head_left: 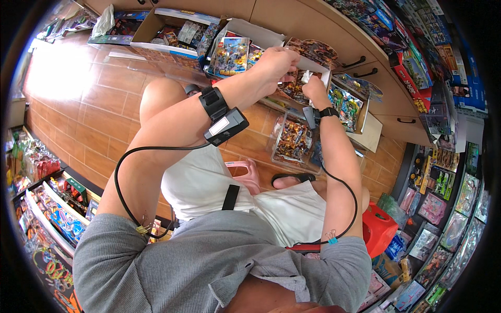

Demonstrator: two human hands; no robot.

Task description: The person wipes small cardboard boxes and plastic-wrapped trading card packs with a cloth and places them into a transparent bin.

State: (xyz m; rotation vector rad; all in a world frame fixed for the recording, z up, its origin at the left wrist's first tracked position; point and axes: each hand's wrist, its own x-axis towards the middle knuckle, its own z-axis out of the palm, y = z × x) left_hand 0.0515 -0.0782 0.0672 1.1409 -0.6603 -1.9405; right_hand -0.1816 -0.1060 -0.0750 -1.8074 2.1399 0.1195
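My left hand (279, 65) is over an open display box (324, 78) of small colourful packets, its fingers loosely bent and apart. Nothing shows between them, though the fingertips are partly hidden. My right hand (316, 92) is closed at the box's right side, pinching a small crumpled whitish piece (307, 76), perhaps a wrapper. Below the hands, a clear plastic tub (295, 140) full of small brown and orange packets stands on the floor. Left of my left hand, a colourful toy packet (231, 56) lies on top of another open box.
An open carton (151, 32) of packets stands farther left, along wooden cabinets (292, 21). A box of green and blue packets (347, 107) is beside my right wrist. Between my legs is a pink plastic stool (245, 175); a red plastic object (380, 228) is at my right. Toy shelves flank both sides.
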